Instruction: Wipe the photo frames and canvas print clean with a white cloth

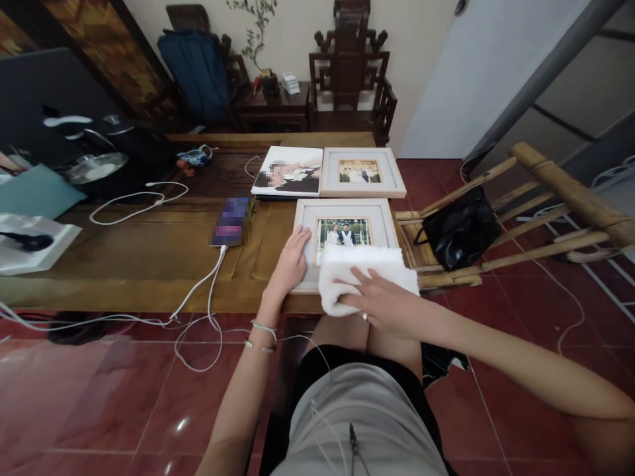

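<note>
The white cloth [367,274] lies folded over the near right corner of the nearest picture frame [344,231], which rests flat at the front edge of the wooden table [149,258], just ahead of the person's knees. The right hand [381,301] presses flat on the cloth's near edge, fingers spread and pointing left, palm down, holding nothing closed in a grip; its forearm comes in from the lower right, stretched low and nearly straight across the lap. The left hand [290,261] lies open on the frame's left border, fingers together and extended forward, thumb toward the photograph, steadying the frame; the wrist carries thin bracelets [262,334] and the arm rises from the bottom centre. Beyond the near frame, touching or just beside its far edge, sit a second frame [362,173] and an unframed photo print [288,172] side by side. A phone [231,221] with a white cable [198,287] lies left of the near frame. A black bag [459,228] rests on a bamboo rack [520,218] to the right of the table.
</note>
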Available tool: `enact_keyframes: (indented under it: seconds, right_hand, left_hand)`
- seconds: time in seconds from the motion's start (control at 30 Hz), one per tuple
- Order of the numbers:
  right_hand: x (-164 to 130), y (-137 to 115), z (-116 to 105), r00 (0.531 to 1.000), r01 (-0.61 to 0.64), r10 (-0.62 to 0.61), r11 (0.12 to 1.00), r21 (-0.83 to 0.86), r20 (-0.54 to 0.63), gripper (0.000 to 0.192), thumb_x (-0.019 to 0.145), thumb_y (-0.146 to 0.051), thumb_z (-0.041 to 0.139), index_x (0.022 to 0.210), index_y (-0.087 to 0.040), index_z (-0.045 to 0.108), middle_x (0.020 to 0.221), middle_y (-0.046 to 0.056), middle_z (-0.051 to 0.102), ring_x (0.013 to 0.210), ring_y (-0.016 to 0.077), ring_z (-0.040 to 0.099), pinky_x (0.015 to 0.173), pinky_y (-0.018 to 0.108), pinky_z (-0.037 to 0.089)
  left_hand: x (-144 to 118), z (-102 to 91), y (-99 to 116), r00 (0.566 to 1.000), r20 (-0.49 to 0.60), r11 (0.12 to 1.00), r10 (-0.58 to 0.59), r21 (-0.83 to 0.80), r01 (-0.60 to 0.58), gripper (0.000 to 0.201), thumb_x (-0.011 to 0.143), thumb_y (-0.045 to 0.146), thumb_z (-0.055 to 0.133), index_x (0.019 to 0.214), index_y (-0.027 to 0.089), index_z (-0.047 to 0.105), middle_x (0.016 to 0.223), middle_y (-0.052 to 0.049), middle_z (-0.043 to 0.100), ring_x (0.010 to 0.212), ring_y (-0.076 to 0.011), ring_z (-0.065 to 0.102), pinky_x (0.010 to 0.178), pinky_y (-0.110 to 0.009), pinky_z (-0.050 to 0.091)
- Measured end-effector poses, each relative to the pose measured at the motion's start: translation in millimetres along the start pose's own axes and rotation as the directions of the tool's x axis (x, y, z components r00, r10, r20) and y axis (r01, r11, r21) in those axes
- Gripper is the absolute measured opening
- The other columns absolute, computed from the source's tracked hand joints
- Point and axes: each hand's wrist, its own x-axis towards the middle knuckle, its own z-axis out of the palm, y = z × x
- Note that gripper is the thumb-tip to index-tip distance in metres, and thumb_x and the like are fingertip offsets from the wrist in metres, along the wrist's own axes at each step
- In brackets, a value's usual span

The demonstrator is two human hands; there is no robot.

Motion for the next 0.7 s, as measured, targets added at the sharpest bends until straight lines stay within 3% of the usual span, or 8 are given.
enact_keyframes:
  seconds: [0.17,0.3,0.4,0.53,0.7]
  right_hand:
    - [40.1,68.2,21.4,0.97,-0.182,0.166,0.981,-0.074,-0.179,0.054,0.08,-0.002,0.046,0.131,-0.02,0.052,0.15,0.011,0.038,0.14,0.0359,0.026,0.108,0.063,0.025]
    - [69.2,131.2,13.2,0.922,-0.303,0.259,0.946,-0.118,-0.288,0.052,0.085,-0.007,0.045,0.136,-0.018,0.048,0.151,0.012,0.036,0.141,0.0385,0.021,0.11,0.066,0.019]
    - [81.7,153.2,5.8,0.907,-0.351,0.297,0.925,-0.145,-0.299,0.051,0.086,-0.009,0.044,0.136,-0.017,0.048,0.153,0.012,0.033,0.141,0.0433,0.015,0.106,0.072,0.017]
    - [77.1,133.8,8.4,0.939,-0.315,0.283,0.936,-0.157,-0.195,0.051,0.084,-0.006,0.042,0.133,-0.016,0.052,0.154,0.011,0.03,0.14,0.047,0.013,0.102,0.075,0.018]
    - [40.1,65.5,1.5,0.976,-0.216,0.217,0.975,-0.044,0.017,0.049,0.083,-0.005,0.042,0.128,-0.017,0.056,0.144,0.015,0.045,0.137,0.0449,0.027,0.098,0.071,0.03]
  left_hand:
    - [0.4,0.9,-4.6,0.999,0.01,0.999,0.038,0.008,-0.038,0.049,0.087,0.004,0.033,0.133,0.012,0.049,0.141,-0.015,0.05,0.141,-0.0227,0.032,0.117,-0.05,0.028]
    - [0.7,0.2,-6.4,0.998,0.016,0.998,0.056,0.0,-0.056,0.049,0.088,0.004,0.033,0.133,0.013,0.049,0.14,-0.014,0.05,0.141,-0.0228,0.032,0.116,-0.052,0.029]
    - [0.7,-0.4,-6.0,0.998,0.018,0.999,0.054,0.003,-0.054,0.047,0.089,0.004,0.033,0.132,0.012,0.05,0.14,-0.015,0.05,0.141,-0.0231,0.033,0.116,-0.051,0.029]
    - [0.5,0.6,-4.5,0.999,0.008,0.999,0.044,0.01,-0.044,0.047,0.089,0.005,0.032,0.132,0.012,0.05,0.14,-0.015,0.051,0.141,-0.0226,0.033,0.117,-0.05,0.029]
    - [0.5,2.6,-3.3,1.0,-0.003,1.0,0.03,0.005,-0.03,0.049,0.088,0.005,0.033,0.134,0.013,0.048,0.141,-0.013,0.05,0.141,-0.0222,0.032,0.117,-0.05,0.028]
